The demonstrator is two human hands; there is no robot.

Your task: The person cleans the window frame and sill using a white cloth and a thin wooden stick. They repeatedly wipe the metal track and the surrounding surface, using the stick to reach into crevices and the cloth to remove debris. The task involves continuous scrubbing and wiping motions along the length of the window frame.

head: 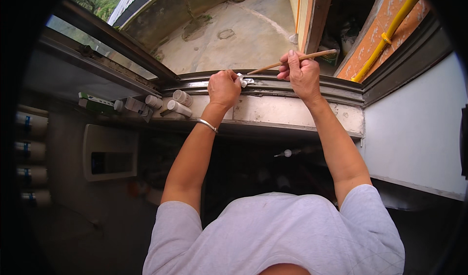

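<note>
My left hand (223,87) is closed on a crumpled white tissue (245,80), which rests on the metal sliding-window track (270,86). In my right hand (302,73) is a thin wooden stick (270,67), pinched between thumb and fingers. Its narrow end points down and left, close to the tissue; whether the two touch I cannot tell. The thicker end sticks out to the right, above the track. Dark grime shows in parts of the track's grooves. Below the track runs a pale, stained window sill (281,111).
Several white plastic bottles (180,108) and small boxes (95,103) crowd the sill's left end. A dark-framed window sash (120,41) stands at the left. A white panel (413,128) borders the right side. Outside are a concrete yard (248,30) and a yellow pipe (387,33).
</note>
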